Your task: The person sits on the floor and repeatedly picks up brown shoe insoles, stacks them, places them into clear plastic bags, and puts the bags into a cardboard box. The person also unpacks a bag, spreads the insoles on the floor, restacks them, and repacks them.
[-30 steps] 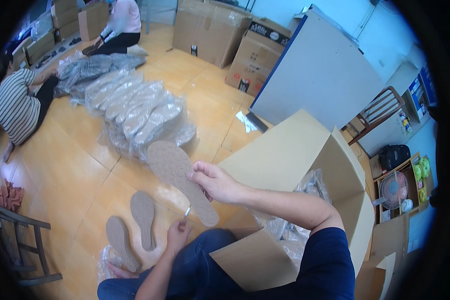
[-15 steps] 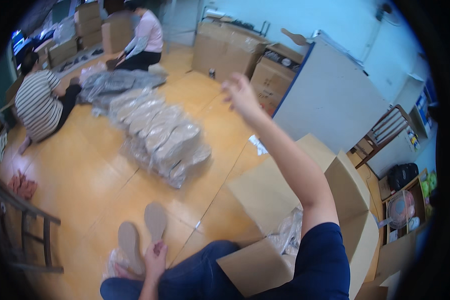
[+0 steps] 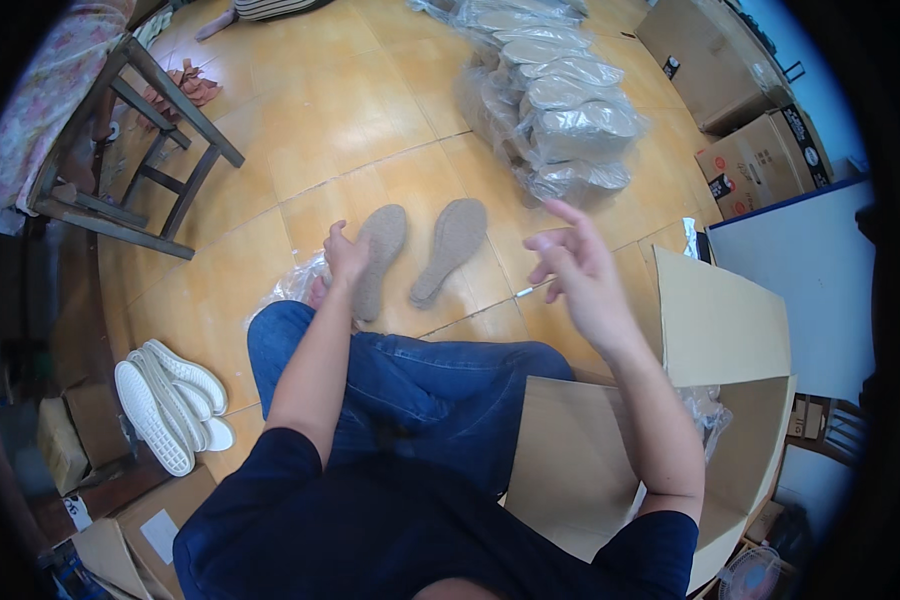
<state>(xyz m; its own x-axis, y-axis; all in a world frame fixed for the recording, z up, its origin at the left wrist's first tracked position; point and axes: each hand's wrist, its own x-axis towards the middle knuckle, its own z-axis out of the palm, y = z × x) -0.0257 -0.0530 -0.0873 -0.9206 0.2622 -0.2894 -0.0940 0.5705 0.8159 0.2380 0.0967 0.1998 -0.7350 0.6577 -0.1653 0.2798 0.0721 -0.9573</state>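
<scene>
Two tan shoe insoles, or thin stacks of them, lie on the tiled floor before my crossed legs: a left insole (image 3: 382,250) and a right insole (image 3: 454,245), a little apart. My left hand (image 3: 344,258) is at the left insole's outer edge, fingers loosely bent and apart; whether it touches the insole is hard to tell. A crumpled clear plastic bag (image 3: 295,285) lies beside that hand and my knee. My right hand (image 3: 582,280) hovers in the air right of the insoles, open with fingers spread and nothing in it.
Plastic-wrapped insole bundles (image 3: 580,110) lie ahead to the right. An open cardboard box (image 3: 725,320) stands at my right side, with clear plastic inside. White shoe soles (image 3: 170,400) rest at my left, below a wooden stool (image 3: 175,160). Closed cartons (image 3: 760,165) stand at the far right.
My view has tipped downward and turned left. The right hand has come down and back from its far reach. The left hand no longer grips the right insole and is now by the left one.
</scene>
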